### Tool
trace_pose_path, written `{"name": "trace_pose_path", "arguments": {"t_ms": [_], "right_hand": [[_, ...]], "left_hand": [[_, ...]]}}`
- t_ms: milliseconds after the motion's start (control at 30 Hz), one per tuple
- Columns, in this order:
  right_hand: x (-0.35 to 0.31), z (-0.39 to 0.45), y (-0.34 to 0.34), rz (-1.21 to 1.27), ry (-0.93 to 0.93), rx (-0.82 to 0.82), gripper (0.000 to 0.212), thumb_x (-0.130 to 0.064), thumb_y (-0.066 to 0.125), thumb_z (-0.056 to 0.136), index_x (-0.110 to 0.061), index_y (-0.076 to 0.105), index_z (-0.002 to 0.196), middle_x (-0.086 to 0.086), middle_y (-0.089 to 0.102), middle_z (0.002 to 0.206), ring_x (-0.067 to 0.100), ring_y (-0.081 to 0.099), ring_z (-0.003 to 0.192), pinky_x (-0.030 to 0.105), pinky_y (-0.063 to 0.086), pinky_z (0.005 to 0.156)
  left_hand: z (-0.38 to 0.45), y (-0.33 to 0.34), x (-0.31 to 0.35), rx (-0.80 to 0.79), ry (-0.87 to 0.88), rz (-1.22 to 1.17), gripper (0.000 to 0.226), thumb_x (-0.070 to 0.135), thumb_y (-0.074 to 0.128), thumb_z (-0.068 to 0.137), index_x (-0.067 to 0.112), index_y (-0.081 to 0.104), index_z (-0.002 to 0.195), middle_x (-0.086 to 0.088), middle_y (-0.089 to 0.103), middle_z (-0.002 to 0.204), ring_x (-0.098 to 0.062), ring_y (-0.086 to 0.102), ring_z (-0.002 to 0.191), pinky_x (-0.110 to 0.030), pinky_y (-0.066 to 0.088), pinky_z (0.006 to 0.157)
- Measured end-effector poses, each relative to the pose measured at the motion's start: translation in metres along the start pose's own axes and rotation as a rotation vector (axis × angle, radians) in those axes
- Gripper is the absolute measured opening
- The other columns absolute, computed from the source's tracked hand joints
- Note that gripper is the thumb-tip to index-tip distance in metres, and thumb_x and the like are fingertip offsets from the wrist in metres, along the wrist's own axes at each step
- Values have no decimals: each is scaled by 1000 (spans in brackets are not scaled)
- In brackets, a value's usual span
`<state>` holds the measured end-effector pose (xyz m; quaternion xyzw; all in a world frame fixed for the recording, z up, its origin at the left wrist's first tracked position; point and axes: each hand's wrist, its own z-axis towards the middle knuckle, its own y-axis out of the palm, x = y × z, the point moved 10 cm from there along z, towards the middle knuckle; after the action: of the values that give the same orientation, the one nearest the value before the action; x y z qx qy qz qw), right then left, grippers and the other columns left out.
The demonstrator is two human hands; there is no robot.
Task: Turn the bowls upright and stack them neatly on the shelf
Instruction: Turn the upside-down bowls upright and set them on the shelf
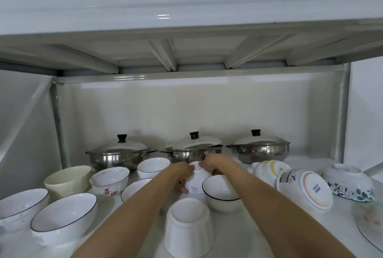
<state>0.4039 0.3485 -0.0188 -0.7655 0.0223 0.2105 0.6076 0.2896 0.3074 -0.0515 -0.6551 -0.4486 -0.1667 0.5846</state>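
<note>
The shelf (238, 237) is filling the lower half of the frame, with three lidded pots (118, 155) sitting along its back. Upright bowls are crowding the lower left, among them a black-rimmed bowl (64, 214) and a cream bowl (67, 181); bowls not yet righted are lying at the right, a striped-foot bowl (310, 189) on its side and a floral bowl (348, 183) upside down, and a white cup-like bowl (187, 228) is standing inverted at lower centre. In the middle of the frame both hands are meeting on a small white bowl (196, 183), still upside down, just behind an upright rimmed bowl (221, 192). The left hand (183, 176) is wrapping its fingers round the bowl's left wall, and the right hand (211, 164) is pinching its raised foot from above. For a clean turn, it probably pays to be lifting clear of the neighbour first, then rolling the bowl between both grips so the rim is not clipping the rimmed bowl beside it.
</note>
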Motion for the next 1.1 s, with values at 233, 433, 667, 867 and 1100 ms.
{"name": "trace_pose_path", "arguments": {"t_ms": [233,433,667,867,1100], "right_hand": [[-4,-7,-7,314,33,-71,33,-29,50,97,-6,59,75,10,63,74,26,63,64,35,55,66],[-9,-12,-10,487,-4,-51,31,-28,49,96,0,62,98,21,69,97,37,70,82,47,58,84],[-9,-21,-22,1126,-33,-61,27,-24,38,102,-2,51,108,16,61,89,31,62,69,39,55,40],[-6,-18,-5,1047,32,-246,43,-33,42,97,2,59,116,24,70,93,40,71,66,37,60,49],[1,-16,2,1027,14,-275,41,-35,41,93,-1,58,108,23,70,101,37,70,78,27,58,53]], "left_hand": [[-15,-7,-1,-11,-56,-11,37,14,50,97,-3,44,129,-21,48,133,-38,63,96,-43,56,86],[-28,-34,4,32,35,-117,20,21,56,95,4,52,105,-16,63,104,-29,64,86,-33,61,70],[-49,-78,25,257,230,-36,50,31,84,68,4,55,100,-11,62,88,-24,67,73,-30,57,72],[-64,-83,29,357,434,92,81,27,90,56,14,45,122,-11,56,119,-28,59,105,-44,52,91],[-64,-69,14,157,379,-66,62,16,88,60,10,52,110,-6,60,107,-25,62,101,-42,54,93]]}}
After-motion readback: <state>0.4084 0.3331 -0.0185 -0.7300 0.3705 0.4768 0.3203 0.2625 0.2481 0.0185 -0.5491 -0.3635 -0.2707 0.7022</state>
